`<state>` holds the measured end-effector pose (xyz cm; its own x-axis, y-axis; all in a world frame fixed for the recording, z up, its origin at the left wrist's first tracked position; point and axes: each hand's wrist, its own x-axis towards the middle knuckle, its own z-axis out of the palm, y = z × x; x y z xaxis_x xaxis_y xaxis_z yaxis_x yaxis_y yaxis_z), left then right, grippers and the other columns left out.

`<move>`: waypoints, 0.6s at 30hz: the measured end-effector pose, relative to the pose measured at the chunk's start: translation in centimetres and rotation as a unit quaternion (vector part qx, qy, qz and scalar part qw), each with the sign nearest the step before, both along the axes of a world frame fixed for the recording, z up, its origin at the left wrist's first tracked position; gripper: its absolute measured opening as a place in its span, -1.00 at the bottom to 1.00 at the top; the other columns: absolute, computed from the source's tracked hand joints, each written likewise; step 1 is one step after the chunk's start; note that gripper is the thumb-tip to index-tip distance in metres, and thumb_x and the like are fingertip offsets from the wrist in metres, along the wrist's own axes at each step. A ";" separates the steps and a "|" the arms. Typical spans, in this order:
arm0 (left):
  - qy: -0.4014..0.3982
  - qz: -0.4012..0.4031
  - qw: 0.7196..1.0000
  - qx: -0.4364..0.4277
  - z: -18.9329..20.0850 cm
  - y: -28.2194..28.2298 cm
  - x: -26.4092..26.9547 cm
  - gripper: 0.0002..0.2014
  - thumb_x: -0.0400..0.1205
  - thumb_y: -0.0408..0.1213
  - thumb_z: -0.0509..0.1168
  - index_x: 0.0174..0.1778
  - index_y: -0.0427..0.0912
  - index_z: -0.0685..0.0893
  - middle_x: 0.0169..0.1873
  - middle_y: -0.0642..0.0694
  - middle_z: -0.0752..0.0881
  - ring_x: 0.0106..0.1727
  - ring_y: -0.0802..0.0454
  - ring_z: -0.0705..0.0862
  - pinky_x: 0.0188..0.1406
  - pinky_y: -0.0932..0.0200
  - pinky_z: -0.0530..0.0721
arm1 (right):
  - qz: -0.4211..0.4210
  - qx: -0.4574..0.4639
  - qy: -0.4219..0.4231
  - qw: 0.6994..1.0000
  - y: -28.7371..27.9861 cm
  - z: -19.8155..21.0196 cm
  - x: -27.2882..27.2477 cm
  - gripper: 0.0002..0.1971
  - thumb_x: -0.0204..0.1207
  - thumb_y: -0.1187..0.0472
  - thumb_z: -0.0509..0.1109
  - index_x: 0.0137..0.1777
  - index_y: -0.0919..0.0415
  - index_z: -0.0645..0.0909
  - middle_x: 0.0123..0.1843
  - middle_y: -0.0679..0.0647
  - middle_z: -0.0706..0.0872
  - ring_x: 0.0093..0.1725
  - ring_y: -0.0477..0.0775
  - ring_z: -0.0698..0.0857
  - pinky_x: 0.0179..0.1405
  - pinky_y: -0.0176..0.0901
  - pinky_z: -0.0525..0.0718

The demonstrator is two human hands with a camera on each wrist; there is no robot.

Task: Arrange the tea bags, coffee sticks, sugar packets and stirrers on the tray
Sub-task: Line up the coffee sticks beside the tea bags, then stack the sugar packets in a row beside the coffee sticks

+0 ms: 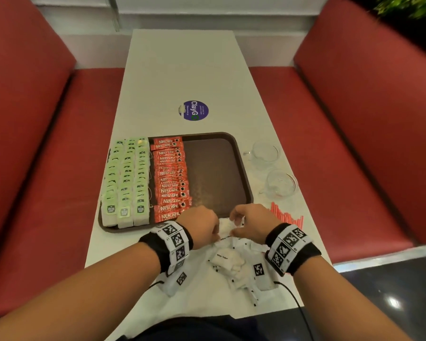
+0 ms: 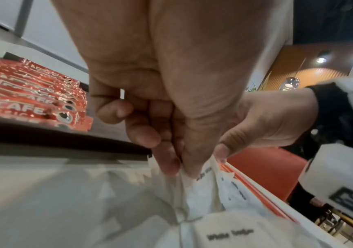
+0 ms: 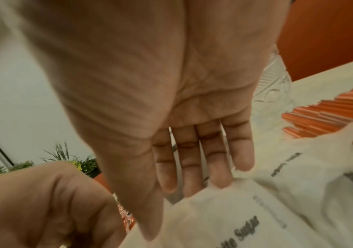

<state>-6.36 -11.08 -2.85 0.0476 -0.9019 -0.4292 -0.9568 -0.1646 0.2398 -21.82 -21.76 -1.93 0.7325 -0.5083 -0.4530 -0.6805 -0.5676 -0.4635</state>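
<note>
Sugar packets (image 1: 225, 226) pinched by left hand (image 1: 202, 223), right hand (image 1: 250, 223) touching.

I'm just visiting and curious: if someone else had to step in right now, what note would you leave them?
Left hand: pinching a few white sugar packets at the tray's near edge.
Right hand: fingers straight, touching the same packets.
Tray: tea bags fill the left rows, coffee sticks the next column; the right part is bare.
Loose sugar pile lies on the table in front of the tray; orange stirrers lie to the tray's right.
Done: tea, coffee. Left: sugar, stirrers.
</note>
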 end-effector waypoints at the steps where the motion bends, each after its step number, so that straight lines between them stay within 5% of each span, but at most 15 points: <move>1: 0.011 -0.003 1.000 -0.015 0.3 -0.1 0.2 -0.80 0.63 0.04 0.35 -0.01 0.03 0.79 -0.08 0.03 0.81 -0.08 0.00 0.74 -0.08 0.06 0.71 | 0.005 0.000 -0.006 1.000 0.0 0.1 0.0 -0.69 0.44 0.01 0.59 0.14 0.00 0.68 0.03 -0.11 0.73 -0.09 -0.15 0.62 -0.09 -0.32 0.54; 6: 0.072 0.007 0.992 -0.100 2.3 -0.7 1.0 -0.85 0.64 -0.02 0.38 -0.04 0.03 0.78 -0.23 0.12 0.72 -0.22 0.15 0.61 -0.14 0.15 0.62 | -0.005 -0.009 -0.043 0.999 0.0 0.9 0.4 -0.80 0.47 0.02 0.52 -0.11 0.16 0.69 -0.18 0.05 0.73 -0.18 0.04 0.67 -0.18 -0.06 0.64; 10: 0.050 0.022 0.997 -0.057 1.9 -0.5 1.0 -0.81 0.62 0.05 0.38 -0.08 0.03 0.78 -0.23 0.14 0.73 -0.18 0.11 0.69 -0.08 0.07 0.70 | -0.040 -0.023 -0.043 0.998 -0.6 1.1 0.0 -0.85 0.55 0.06 0.50 -0.07 0.10 0.63 -0.16 -0.06 0.68 -0.17 -0.06 0.63 -0.29 -0.24 0.50; 15: 0.071 -0.102 0.991 0.046 -0.1 1.0 -0.8 -0.61 0.56 0.04 0.46 0.32 0.13 0.70 -0.09 0.14 0.73 -0.08 0.11 0.62 0.00 0.11 0.62 | -0.076 -0.020 -0.047 0.996 -0.5 1.1 -0.5 -0.89 0.59 0.09 0.46 -0.06 0.01 0.58 -0.12 -0.07 0.67 -0.13 -0.04 0.65 -0.31 -0.27 0.47; 18: 0.038 -0.142 0.987 0.068 -1.1 0.9 -1.8 -0.43 0.57 0.01 0.47 0.52 0.14 0.53 0.14 -0.01 0.74 0.13 -0.06 0.67 0.03 0.08 0.58 | -0.090 -0.011 -0.047 0.995 -0.4 1.4 -0.6 -0.90 0.61 0.09 0.44 -0.02 0.02 0.56 -0.07 -0.04 0.70 -0.14 -0.02 0.71 -0.30 -0.23 0.52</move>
<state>-8.14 -10.15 -3.98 -0.2357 -0.8084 -0.5393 -0.9489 0.0717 0.3073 -22.46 -22.19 -0.50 0.6670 -0.6448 -0.3732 -0.7263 -0.4510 -0.5188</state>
